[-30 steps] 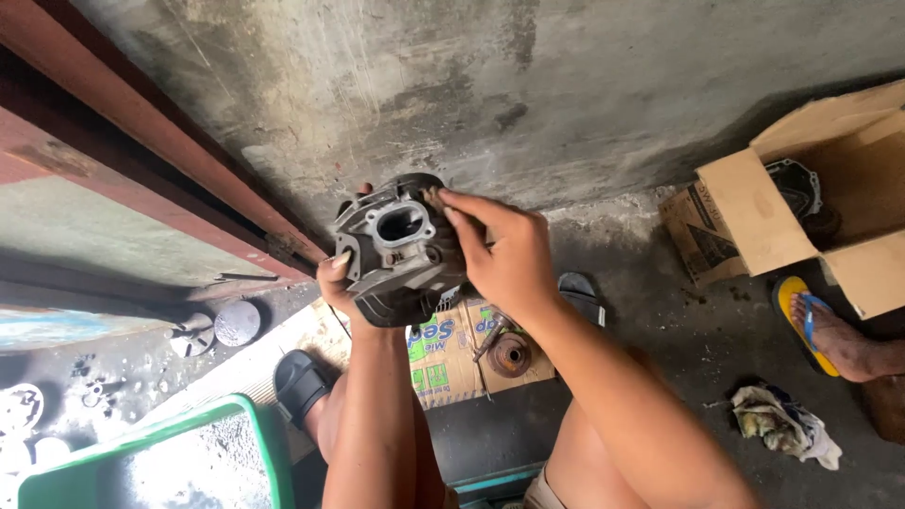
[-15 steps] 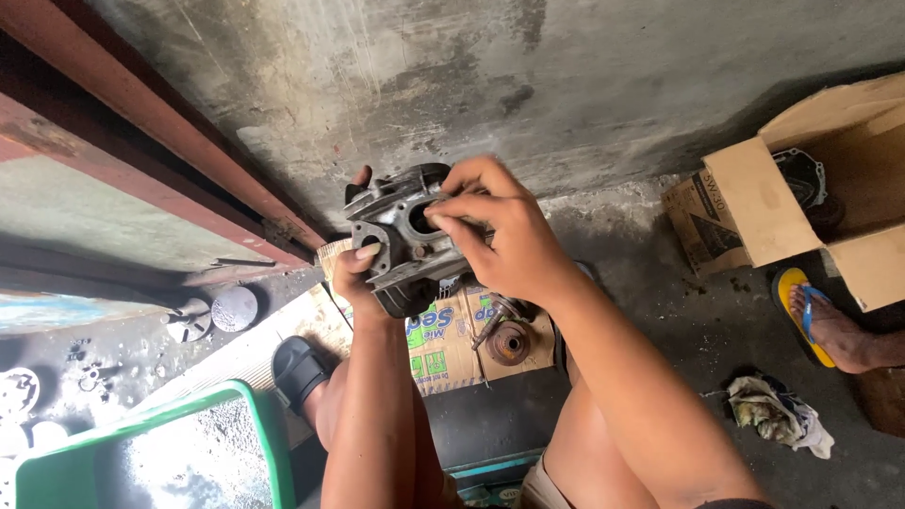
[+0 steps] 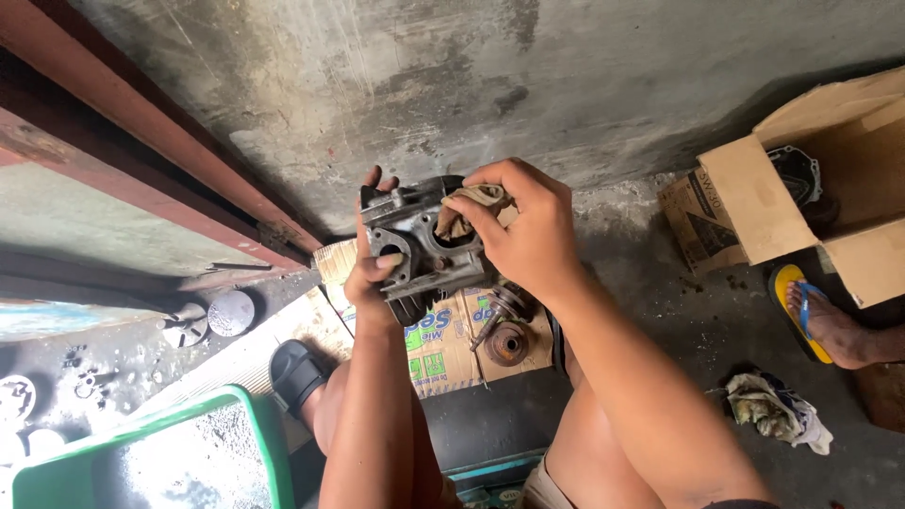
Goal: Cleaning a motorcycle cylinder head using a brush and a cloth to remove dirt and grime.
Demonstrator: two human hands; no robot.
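Note:
I hold a dark grey metal engine cylinder head up in front of me. My left hand grips its left side, thumb over a port and fingers curled behind it. My right hand presses a small tan rag into the round opening at the top right of the part. Below it, a flattened printed cardboard sheet lies on the floor with small round metal parts on it.
An open cardboard box with a dark part inside stands at the right. Another person's foot in a yellow sandal is beside it. A crumpled rag lies on the concrete. A green tub sits at lower left, discs near it.
The cylinder head has turned in my hands and now faces sideways. My right hand has moved from its side to pushing the rag into the opening.

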